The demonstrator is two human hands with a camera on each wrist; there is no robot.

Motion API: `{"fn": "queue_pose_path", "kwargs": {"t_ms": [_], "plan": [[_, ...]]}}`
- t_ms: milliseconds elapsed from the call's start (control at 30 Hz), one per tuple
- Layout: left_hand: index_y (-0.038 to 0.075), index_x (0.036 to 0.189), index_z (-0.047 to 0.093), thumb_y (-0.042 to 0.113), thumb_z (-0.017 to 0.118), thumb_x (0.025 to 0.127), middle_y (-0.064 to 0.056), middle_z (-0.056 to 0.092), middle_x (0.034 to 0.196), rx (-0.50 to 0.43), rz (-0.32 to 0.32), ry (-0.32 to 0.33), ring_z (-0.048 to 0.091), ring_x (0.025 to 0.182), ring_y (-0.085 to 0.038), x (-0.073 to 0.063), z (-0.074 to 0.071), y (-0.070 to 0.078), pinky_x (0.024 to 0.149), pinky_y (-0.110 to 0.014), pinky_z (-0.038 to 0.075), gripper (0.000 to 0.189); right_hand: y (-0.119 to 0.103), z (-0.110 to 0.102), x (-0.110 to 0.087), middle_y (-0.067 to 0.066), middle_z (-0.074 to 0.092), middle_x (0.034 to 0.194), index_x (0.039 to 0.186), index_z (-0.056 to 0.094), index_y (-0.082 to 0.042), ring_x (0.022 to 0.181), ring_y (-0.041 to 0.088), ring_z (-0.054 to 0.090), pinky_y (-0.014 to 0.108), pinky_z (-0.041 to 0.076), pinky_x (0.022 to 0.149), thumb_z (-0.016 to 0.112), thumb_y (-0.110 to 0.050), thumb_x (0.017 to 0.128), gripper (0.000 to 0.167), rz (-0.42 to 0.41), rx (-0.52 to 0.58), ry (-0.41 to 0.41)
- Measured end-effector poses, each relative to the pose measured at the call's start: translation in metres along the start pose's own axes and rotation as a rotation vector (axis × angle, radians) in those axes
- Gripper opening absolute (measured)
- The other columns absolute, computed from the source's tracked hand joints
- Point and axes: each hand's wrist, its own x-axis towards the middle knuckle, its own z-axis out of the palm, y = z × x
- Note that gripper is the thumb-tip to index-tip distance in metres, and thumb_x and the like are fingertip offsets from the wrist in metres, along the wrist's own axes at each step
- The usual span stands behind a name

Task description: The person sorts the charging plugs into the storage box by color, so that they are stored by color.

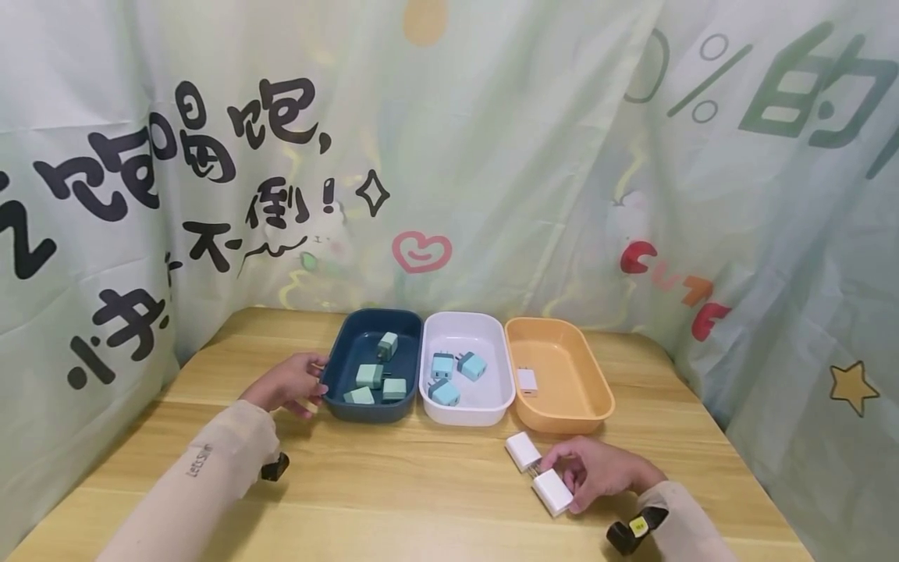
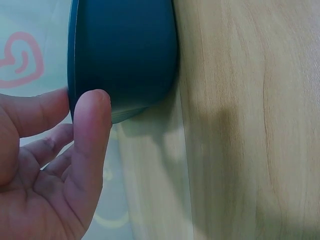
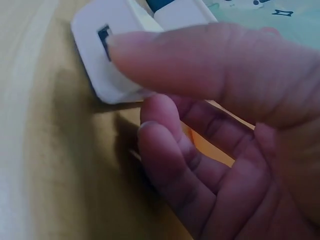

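My left hand is at the left side of a dark blue tray, its thumb and index finger pinching the rim, as the left wrist view shows. My right hand pinches a white USB charger, with the thumb over its port face; the index fingertip's contact is hidden in the right wrist view. A second white charger lies just beyond it, prongs towards the first. A third white charger is in the orange tray, against its left wall.
Several pale green chargers lie in the dark blue tray. A white tray in the middle holds 3 light blue chargers. All three trays stand side by side on the wooden table. A printed curtain hangs behind.
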Motion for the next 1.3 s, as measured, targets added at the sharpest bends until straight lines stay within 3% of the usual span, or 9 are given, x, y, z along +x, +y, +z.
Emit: {"fn": "queue_pose_path", "kwargs": {"t_ms": [333, 667, 900, 1300], "plan": [[-0.004, 0.146, 0.028, -0.008, 0.055, 0.092, -0.030, 0.043, 0.131, 0.000, -0.001, -0.008, 0.060, 0.084, -0.032, -0.001, -0.001, 0.001, 0.061, -0.043, 0.058, 0.060, -0.014, -0.014, -0.007, 0.004, 0.062, 0.081, 0.115, 0.056, 0.004, 0.070, 0.008, 0.059, 0.019, 0.050, 0.060, 0.076, 0.005, 0.075, 0.045, -0.022, -0.017, 0.056], [-0.005, 0.147, 0.026, -0.008, 0.054, 0.093, -0.031, 0.041, 0.132, -0.004, 0.013, -0.012, 0.060, 0.082, -0.030, 0.000, -0.003, 0.003, 0.061, -0.044, 0.058, 0.062, -0.029, -0.034, -0.007, 0.013, 0.064, 0.087, 0.117, 0.053, 0.009, 0.073, 0.013, 0.063, 0.024, 0.054, 0.063, 0.071, 0.010, 0.078, 0.043, -0.048, 0.010, 0.079], [-0.005, 0.147, 0.026, -0.007, 0.054, 0.093, -0.032, 0.041, 0.133, 0.001, 0.006, -0.014, 0.060, 0.085, -0.032, 0.000, -0.004, 0.005, 0.062, -0.043, 0.058, 0.061, -0.037, -0.048, -0.006, 0.014, 0.061, 0.092, 0.118, 0.052, 0.010, 0.073, 0.013, 0.062, 0.026, 0.055, 0.064, 0.072, 0.008, 0.078, 0.045, -0.042, -0.063, 0.126], [-0.004, 0.148, 0.027, -0.006, 0.055, 0.093, -0.031, 0.041, 0.134, -0.012, -0.001, -0.021, 0.060, 0.084, -0.031, 0.000, -0.003, 0.002, 0.063, -0.044, 0.058, 0.062, -0.046, -0.068, 0.005, 0.019, 0.055, 0.101, 0.120, 0.054, 0.007, 0.075, 0.019, 0.060, 0.026, 0.053, 0.063, 0.075, 0.001, 0.078, 0.047, 0.070, -0.136, 0.235]]}}
